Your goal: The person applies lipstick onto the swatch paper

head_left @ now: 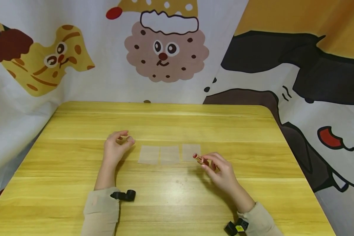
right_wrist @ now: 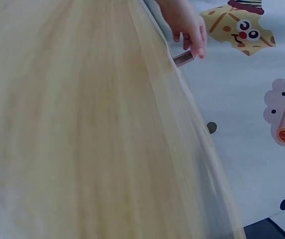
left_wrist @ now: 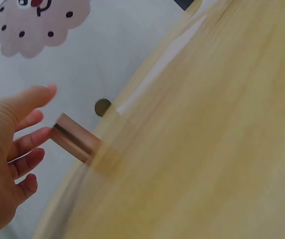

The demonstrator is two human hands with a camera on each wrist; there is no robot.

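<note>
Lipstick [head_left: 199, 159] is pinched between thumb and fingers of the right hand [head_left: 222, 172] in the head view, its tip aimed at ten o'clock, over the end of three sheets [head_left: 169, 155] on the table [head_left: 165, 196]. The right hand lies between three and four o'clock from the sheets; the left hand [head_left: 114, 147] bends loosely, just past nine. In the left wrist view, the left hand's fingers are relaxed and spread, thumb apart, with a cap [left_wrist: 76, 139] at their tips toward three o'clock; I cannot tell whether they touch. The right wrist view shows the left hand and cap toward one o'clock, and the lipstick gripped at three, the right hand partly cropped.
</note>
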